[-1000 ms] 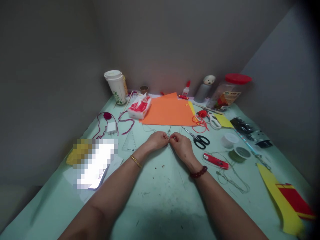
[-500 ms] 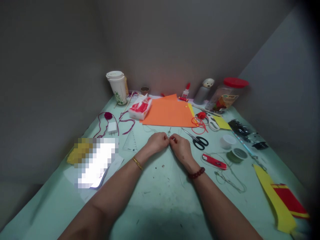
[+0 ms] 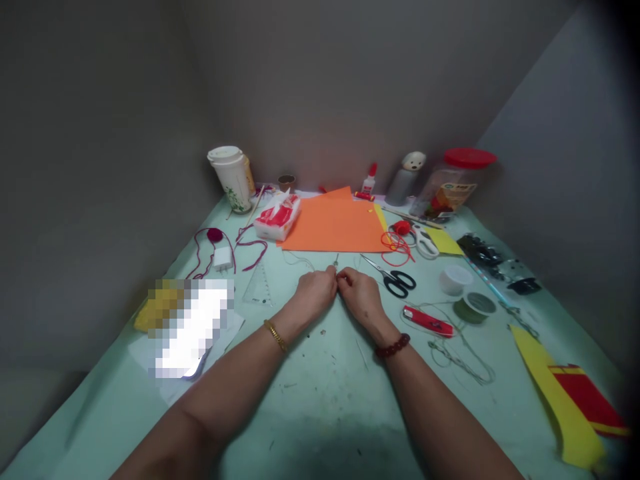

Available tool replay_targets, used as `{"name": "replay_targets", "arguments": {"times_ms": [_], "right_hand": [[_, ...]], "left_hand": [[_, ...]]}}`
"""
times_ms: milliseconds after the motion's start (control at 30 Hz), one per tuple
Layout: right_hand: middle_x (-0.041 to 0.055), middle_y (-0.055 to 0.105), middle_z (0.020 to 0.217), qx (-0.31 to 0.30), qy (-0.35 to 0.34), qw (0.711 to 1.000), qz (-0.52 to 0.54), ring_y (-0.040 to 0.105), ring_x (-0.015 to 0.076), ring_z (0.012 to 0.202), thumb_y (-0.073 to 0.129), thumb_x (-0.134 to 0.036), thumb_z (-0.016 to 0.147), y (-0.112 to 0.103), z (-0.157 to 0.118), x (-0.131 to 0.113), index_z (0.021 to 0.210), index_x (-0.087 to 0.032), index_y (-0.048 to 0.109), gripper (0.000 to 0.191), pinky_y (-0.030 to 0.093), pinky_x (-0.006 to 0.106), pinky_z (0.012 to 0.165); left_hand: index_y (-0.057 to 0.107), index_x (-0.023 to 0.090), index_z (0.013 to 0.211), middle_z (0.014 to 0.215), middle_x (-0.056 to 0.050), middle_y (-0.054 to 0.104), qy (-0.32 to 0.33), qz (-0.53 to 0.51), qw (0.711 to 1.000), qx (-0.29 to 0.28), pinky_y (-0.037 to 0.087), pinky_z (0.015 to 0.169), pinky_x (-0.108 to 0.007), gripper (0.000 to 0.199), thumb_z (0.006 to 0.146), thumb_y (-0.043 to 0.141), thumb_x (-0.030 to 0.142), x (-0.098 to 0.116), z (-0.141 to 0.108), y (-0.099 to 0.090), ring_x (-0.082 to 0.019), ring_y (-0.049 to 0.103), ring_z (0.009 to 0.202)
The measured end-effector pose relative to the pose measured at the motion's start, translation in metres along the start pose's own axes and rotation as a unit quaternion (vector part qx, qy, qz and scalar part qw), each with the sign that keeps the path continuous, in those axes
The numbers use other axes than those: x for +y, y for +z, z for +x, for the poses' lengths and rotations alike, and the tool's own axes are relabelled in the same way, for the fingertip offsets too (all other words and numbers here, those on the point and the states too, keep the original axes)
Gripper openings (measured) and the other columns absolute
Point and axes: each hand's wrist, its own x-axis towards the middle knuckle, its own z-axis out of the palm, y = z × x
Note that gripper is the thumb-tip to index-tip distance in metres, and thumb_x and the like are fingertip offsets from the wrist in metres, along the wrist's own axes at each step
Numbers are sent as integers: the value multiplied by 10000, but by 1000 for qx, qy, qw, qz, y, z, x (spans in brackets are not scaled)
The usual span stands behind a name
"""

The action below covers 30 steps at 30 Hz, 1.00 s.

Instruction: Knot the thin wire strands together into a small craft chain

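My left hand (image 3: pixel 316 291) and my right hand (image 3: pixel 360 293) meet over the middle of the table, thumbs and fingertips pinched closed almost against each other. Between them is a thin cord (image 3: pixel 299 259), whose fine strands trail out on the far left side; the gripped part is mostly hidden by the fingers. A small metal-looking piece (image 3: pixel 337 261) sticks out just beyond the fingertips. Black-handled scissors (image 3: pixel 397 280) lie right of my right hand, blades pointing toward the orange paper. A clear set square (image 3: pixel 259 288) lies left of my left hand.
Orange paper sheets (image 3: pixel 335 227) and a tissue pack (image 3: pixel 277 217) lie behind the hands. On the right are a red box cutter (image 3: pixel 427 322), a cord spool (image 3: pixel 475 308), red string (image 3: pixel 397 248) and a jar (image 3: pixel 447 190). A phone (image 3: pixel 193 333) and cup (image 3: pixel 231 180) stand left.
The view has shifted slightly. Both hands remain pinched together in the same place, with the left hand turned a little so its back shows more and its fingertips less.
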Motion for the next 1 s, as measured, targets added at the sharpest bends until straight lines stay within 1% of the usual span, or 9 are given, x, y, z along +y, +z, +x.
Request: {"name": "replay_targets", "arguments": {"times_ms": [167, 300, 400, 533, 600, 767, 867, 1000], "right_hand": [[27, 662, 699, -15, -8, 999, -27, 553, 158, 666, 427, -213, 818, -2, 1, -2, 790, -215, 649, 224, 302, 242, 592], [34, 684, 763, -18, -12, 999, -34, 571, 161, 712, 425, -182, 816, -3, 1, -2, 850, -226, 665, 246, 311, 242, 614], [32, 688, 776, -11, -12, 1000, -25, 575, 158, 721, 424, -197, 829, -3, 1, -1, 855, -232, 666, 246, 315, 239, 620], [23, 681, 745, -10, 2, 1000, -21, 566, 155, 703, 437, -215, 826, -3, 2, 1, 821, -234, 662, 226, 308, 236, 606], [20, 675, 728, -11, 10, 1000, -17, 560, 154, 692, 446, -216, 816, -3, 2, 1, 807, -233, 661, 216, 303, 236, 598], [13, 645, 670, -16, 30, 999, 6, 540, 145, 644, 468, -234, 800, -4, 2, -1, 778, -221, 642, 176, 289, 233, 575], [7, 616, 626, -10, 42, 999, 4, 512, 141, 596, 479, -240, 793, -4, 2, -1, 785, -214, 628, 151, 273, 235, 555], [9, 612, 633, -4, 32, 999, -8, 504, 144, 600, 468, -235, 809, -3, 3, -1, 816, -214, 626, 160, 268, 237, 554]], "left_hand": [[525, 176, 1090, 884, -111, 666, -15, 2, 1000, -8, 409, 714, -321, 295, 902, 315, 263, 1, 0, 1, -258, 623, 846], [544, 192, 1064, 860, -87, 660, -12, -7, 1000, 3, 395, 697, -301, 286, 889, 325, 249, -4, 0, 2, -235, 615, 813], [564, 198, 1004, 825, -67, 651, 1, -35, 999, 5, 377, 663, -283, 277, 886, 320, 253, -10, 1, 0, -215, 599, 778], [581, 190, 858, 786, -47, 638, 26, -105, 994, -15, 353, 630, -264, 277, 885, 325, 293, -19, 6, -1, -181, 570, 743], [580, 184, 825, 777, -42, 635, 23, -131, 991, -15, 346, 619, -258, 263, 872, 344, 292, -22, 8, -1, -170, 559, 733], [576, 192, 912, 717, -17, 620, -11, -155, 988, 17, 315, 567, -247, 205, 835, 417, 296, -22, 7, 1, -156, 531, 660], [584, 202, 907, 707, -13, 620, -10, -148, 989, 21, 305, 560, -247, 194, 831, 433, 297, -21, 6, 0, -157, 530, 650], [594, 207, 910, 744, -16, 640, -6, -130, 991, 26, 321, 584, -249, 189, 838, 430, 269, -19, 5, 1, -163, 550, 679]]}}
